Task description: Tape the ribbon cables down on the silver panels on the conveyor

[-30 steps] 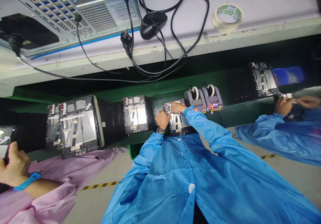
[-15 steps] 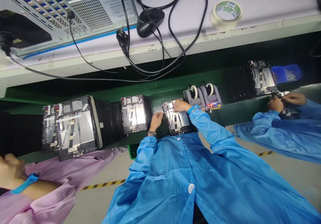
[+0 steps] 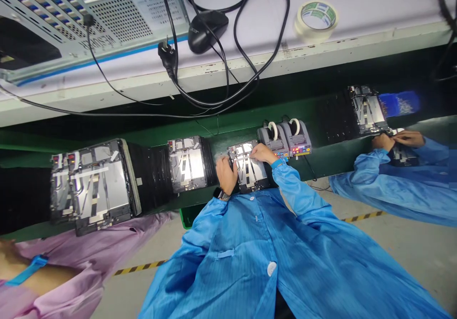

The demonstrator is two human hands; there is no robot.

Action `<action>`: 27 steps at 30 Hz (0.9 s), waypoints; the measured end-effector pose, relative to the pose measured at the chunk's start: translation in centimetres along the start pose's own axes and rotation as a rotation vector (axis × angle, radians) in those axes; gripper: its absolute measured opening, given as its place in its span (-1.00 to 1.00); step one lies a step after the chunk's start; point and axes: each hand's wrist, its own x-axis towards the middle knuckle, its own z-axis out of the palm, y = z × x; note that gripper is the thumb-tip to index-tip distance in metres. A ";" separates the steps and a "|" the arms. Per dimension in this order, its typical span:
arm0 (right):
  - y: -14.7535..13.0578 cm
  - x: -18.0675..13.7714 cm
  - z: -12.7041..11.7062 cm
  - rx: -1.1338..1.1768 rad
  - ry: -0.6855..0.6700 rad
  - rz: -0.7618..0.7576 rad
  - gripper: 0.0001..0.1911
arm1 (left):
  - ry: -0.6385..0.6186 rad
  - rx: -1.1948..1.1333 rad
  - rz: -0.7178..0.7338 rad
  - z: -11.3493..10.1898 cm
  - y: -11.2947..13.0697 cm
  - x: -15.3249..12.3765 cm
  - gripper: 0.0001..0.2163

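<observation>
A metal-backed tablet panel [image 3: 250, 174] with dark strips and small boards lies on the green belt [image 3: 228, 140], right in front of me. My left hand [image 3: 226, 174], with a watch on the wrist, curls around the panel's left edge. My right hand [image 3: 260, 153] rests on its upper right part, fingertips on the surface. Anything under the fingertips is hidden. Both of my sleeves are blue.
Several similar panels sit along the belt. Twin tape dispensers [image 3: 283, 139] stand just past my right hand. A co-worker's hands [image 3: 396, 140] work at the right; a pink sleeve [image 3: 67, 271] lies at lower left. Above are a computer case [image 3: 89, 16], mouse [image 3: 207, 32], cables and masking tape [image 3: 316, 20].
My left hand has curled around the panel's left edge, and my right hand has shifted slightly right and down. The whole view has drifted left.
</observation>
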 end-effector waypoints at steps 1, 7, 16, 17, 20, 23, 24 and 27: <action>0.2 0.0 0.2 0.009 0.010 0.006 -0.80 | -0.036 0.030 0.140 -0.1 0.6 -0.8 -0.55; 0.9 0.4 1.4 0.051 0.057 0.027 -0.81 | -0.332 0.221 0.568 1.5 2.0 -3.0 -0.42; 1.6 0.6 2.3 0.075 0.121 -0.014 -0.81 | -0.299 0.273 0.552 2.5 2.2 -3.1 -0.39; 1.6 0.6 2.3 0.073 0.119 -0.017 -0.81 | -0.301 0.272 0.550 2.5 2.2 -3.1 -0.40; 1.5 0.6 2.1 0.066 0.110 -0.012 -0.82 | -0.300 0.259 0.542 2.5 2.3 -3.0 -0.43; 1.2 0.5 1.8 0.056 0.106 0.006 -0.81 | -0.293 0.250 0.549 2.3 2.3 -3.0 -0.42; 1.1 0.4 1.7 0.051 0.103 0.012 -0.81 | -0.296 0.251 0.553 2.2 2.3 -3.0 -0.41; 0.7 0.3 1.5 0.031 0.099 0.033 -0.81 | -0.311 0.255 0.550 2.2 2.4 -3.0 -0.41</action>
